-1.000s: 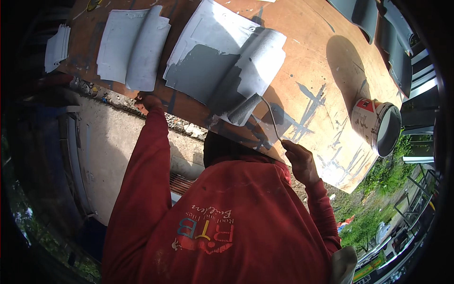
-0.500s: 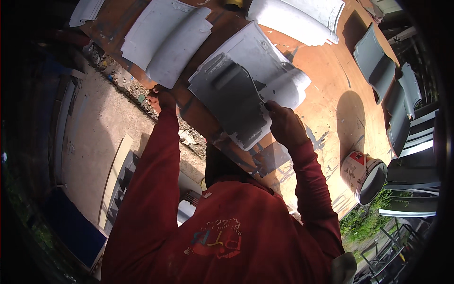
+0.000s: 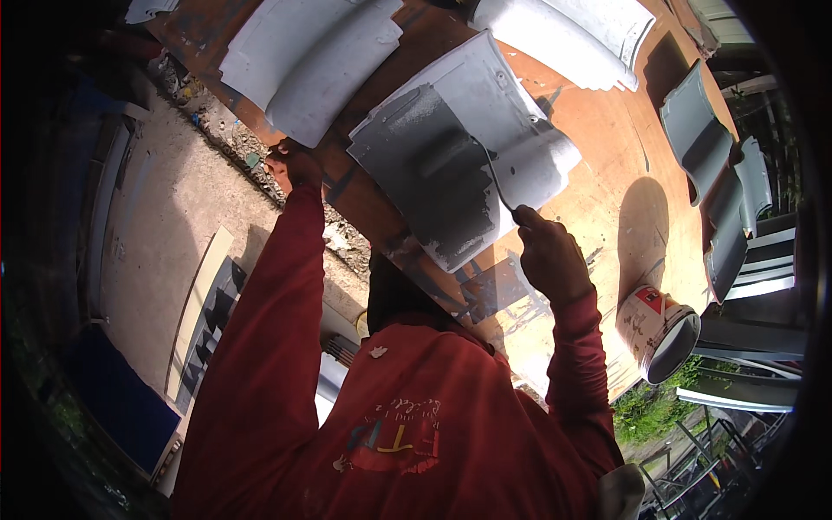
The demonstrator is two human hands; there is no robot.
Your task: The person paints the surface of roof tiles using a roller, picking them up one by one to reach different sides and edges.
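A curved roof tile (image 3: 542, 169) lies before me on the brown wooden table; its left and near part carries dark grey paint, the rest is whitish. My right hand (image 3: 555, 258) is closed round the handle of a paint roller (image 3: 496, 178). The roller's bent wire runs up to the wet grey area, where its dark head blends into the paint. At the table's left edge, my left hand (image 3: 296, 165) has curled fingers that seem to grip the edge, beside the near corner of a second whitish tile (image 3: 316, 61). Some of those fingers are in shadow.
Another whitish tile (image 3: 572, 35) lies at the far side. Grey tiles (image 3: 698, 130) rest along the table's right edge. A paint-smeared bucket (image 3: 656, 329) stands near right. Rubble (image 3: 251, 160) and concrete floor (image 3: 165, 208) lie beyond the left edge.
My right hand has moved right and a little nearer me with the roller, uncovering its wire. Grey paint now covers more of the tile's upper left. The left hand stays at the edge.
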